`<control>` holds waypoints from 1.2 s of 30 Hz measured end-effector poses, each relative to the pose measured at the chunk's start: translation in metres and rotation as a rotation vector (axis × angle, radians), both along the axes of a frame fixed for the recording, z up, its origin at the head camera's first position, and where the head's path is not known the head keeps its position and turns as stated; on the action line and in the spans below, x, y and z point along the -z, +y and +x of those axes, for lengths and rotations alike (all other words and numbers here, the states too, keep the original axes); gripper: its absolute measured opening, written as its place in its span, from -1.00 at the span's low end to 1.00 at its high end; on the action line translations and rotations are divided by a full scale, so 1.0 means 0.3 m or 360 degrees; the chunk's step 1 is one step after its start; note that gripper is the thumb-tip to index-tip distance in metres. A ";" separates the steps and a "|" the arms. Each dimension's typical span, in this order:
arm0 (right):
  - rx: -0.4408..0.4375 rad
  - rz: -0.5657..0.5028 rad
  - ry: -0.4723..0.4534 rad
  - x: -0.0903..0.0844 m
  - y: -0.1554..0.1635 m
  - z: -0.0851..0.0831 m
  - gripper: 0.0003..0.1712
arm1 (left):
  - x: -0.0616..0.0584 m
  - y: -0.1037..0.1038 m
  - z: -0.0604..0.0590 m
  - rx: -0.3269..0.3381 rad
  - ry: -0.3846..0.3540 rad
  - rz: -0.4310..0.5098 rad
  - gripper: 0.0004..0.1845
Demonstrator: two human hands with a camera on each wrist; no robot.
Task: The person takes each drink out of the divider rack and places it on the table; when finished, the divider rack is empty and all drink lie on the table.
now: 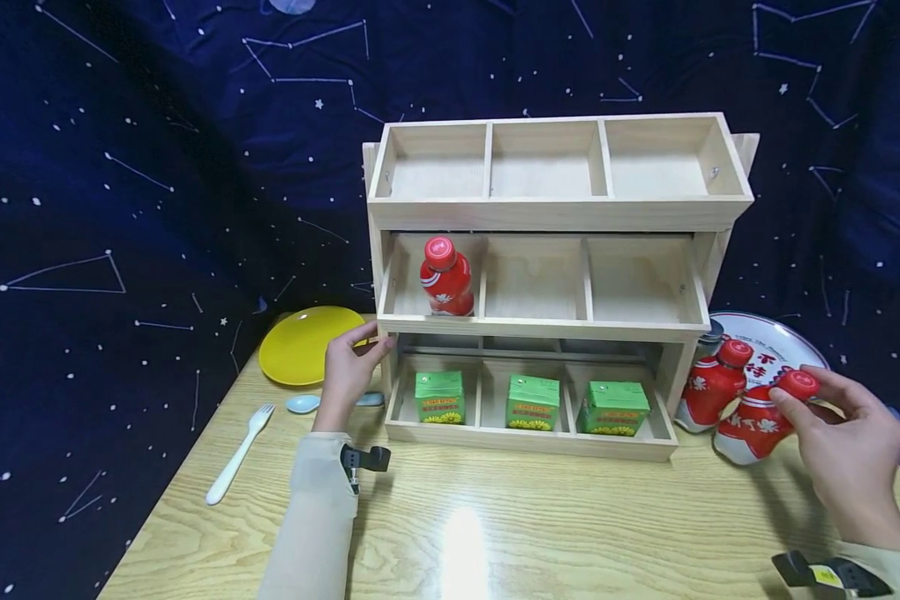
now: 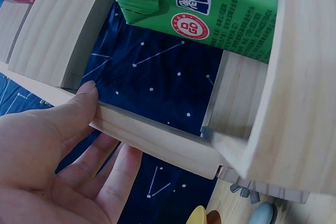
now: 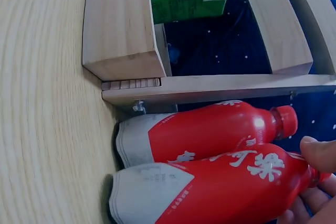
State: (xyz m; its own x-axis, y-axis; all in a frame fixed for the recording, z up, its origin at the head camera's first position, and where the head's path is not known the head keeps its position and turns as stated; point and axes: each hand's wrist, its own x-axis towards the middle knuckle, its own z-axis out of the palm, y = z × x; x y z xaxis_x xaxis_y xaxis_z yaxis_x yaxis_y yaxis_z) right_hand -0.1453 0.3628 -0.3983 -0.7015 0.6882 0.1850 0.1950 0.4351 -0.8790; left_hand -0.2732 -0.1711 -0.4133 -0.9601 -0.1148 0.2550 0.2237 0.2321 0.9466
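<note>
My right hand (image 1: 851, 442) pinches the neck of a red bottle (image 1: 757, 425) with a white lower part, right of the wooden shelf. In the right wrist view this bottle (image 3: 220, 182) stands on the table, close beside a second red bottle (image 3: 210, 129). My left hand (image 1: 348, 371) holds the left side post of the shelf (image 1: 547, 332), thumb on one face and fingers round the other, as the left wrist view shows. Another red bottle (image 1: 447, 279) stands in the middle tier's left compartment. Green drink cartons (image 1: 441, 398) sit one in each bottom compartment.
A yellow plate (image 1: 307, 346), a blue spoon (image 1: 303, 404) and a pale fork (image 1: 242, 454) lie left of the shelf. Behind the right-hand bottles leans a white patterned plate (image 1: 776, 333), with a dark-lidded jar (image 1: 711, 337) beside it. A starry cloth (image 1: 157, 208) hangs behind.
</note>
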 end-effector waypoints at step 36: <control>-0.0723 0.0541 0.0736 -0.115 -0.303 -0.005 -0.38 | -0.003 0.002 0.008 -0.0018 -0.0063 -0.0050 -0.50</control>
